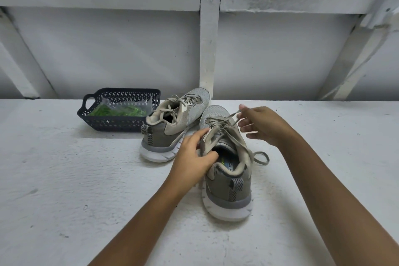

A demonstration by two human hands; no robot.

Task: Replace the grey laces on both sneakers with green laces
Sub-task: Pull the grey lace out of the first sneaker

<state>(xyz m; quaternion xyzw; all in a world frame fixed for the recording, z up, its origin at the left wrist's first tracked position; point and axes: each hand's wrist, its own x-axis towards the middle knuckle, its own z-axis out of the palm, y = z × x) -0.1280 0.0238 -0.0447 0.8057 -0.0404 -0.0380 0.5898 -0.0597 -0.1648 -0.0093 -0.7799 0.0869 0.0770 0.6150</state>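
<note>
Two grey sneakers with grey laces stand on a white surface. The near sneaker has its heel toward me. My left hand grips its collar and tongue from the left, thumb inside the opening. My right hand pinches a grey lace and holds it up over the toe; a loose loop of lace lies to the right. The far sneaker stands behind and left, still laced. Green laces in a clear bag lie in a dark basket.
The dark basket sits at the back left of the white textured surface. A white wall with a vertical post and slanted braces rises right behind the sneakers.
</note>
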